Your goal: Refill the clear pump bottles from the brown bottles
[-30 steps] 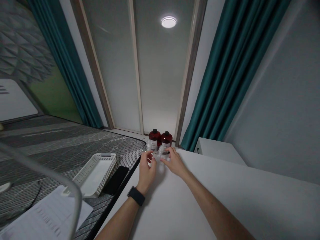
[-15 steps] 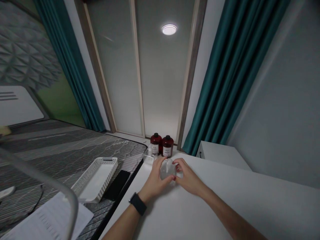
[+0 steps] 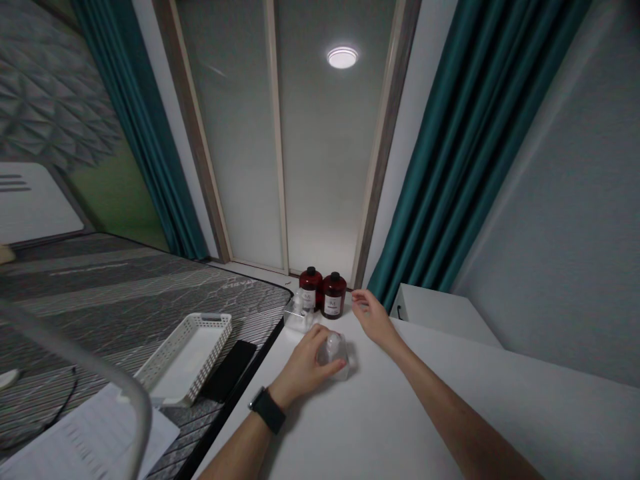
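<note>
Low over the white tabletop, my left hand (image 3: 306, 360), with a dark watch on its wrist, is closed around a clear plastic container (image 3: 339, 365). A translucent rounded piece (image 3: 334, 341) shows at the container's top. My right hand (image 3: 374, 321) is off the container, its fingers loosely bent and apart, just right of a dark red bottle (image 3: 333, 297) with a black cap and white label. I cannot see anything in it. Another such bottle (image 3: 310, 285) stands close by on the left. In front of that one sits a clear holder (image 3: 299, 317) with small translucent items.
On the patterned surface at left are a white perforated basket (image 3: 186, 360), a black phone-like slab (image 3: 230, 371) and printed paper (image 3: 85, 437). A grey curved tube (image 3: 143, 407) crosses the lower left. Beyond the table's right side stands a white cabinet (image 3: 445, 313).
My right hand has let go of the clear container and moved up beside the red bottles. My left hand keeps the container, which is now slightly nearer to me.
</note>
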The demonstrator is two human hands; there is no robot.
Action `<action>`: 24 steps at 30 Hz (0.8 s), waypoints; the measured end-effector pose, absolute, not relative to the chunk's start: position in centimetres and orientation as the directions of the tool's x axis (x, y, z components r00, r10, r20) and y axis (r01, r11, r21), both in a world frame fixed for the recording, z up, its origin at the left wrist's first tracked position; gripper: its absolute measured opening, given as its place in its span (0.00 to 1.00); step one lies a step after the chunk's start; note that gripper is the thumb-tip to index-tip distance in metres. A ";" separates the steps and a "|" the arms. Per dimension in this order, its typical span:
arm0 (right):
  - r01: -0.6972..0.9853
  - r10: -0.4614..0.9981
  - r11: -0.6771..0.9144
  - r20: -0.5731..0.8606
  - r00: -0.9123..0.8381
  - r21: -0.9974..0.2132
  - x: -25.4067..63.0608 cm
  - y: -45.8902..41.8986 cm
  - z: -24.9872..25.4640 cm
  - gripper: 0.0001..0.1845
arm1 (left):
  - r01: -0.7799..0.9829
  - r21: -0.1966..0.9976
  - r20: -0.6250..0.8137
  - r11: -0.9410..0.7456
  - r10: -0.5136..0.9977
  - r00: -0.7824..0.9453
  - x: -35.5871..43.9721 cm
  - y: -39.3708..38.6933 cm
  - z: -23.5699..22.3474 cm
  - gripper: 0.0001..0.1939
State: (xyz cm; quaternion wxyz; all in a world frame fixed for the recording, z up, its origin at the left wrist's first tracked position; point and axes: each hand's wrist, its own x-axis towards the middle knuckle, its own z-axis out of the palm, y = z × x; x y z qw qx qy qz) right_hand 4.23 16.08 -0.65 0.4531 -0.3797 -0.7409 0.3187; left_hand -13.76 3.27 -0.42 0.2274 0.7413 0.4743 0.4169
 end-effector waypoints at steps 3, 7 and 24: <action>0.291 0.860 0.511 0.476 -0.185 -0.809 1.5 18.3 -1.0 0.27 | 0.521 0.722 0.409 -0.455 0.888 0.208 -13.8 3.2 -0.4 0.17; 0.290 0.861 0.509 0.490 -0.139 -0.811 -1.3 19.8 -1.3 0.37 | 0.530 0.713 0.406 -0.458 0.887 0.220 -13.9 3.1 -0.5 0.18; 0.184 0.897 0.427 0.389 -0.210 -0.885 4.0 15.9 -1.9 0.36 | 0.558 0.708 0.412 -0.433 0.895 0.171 -14.0 3.6 -1.7 0.28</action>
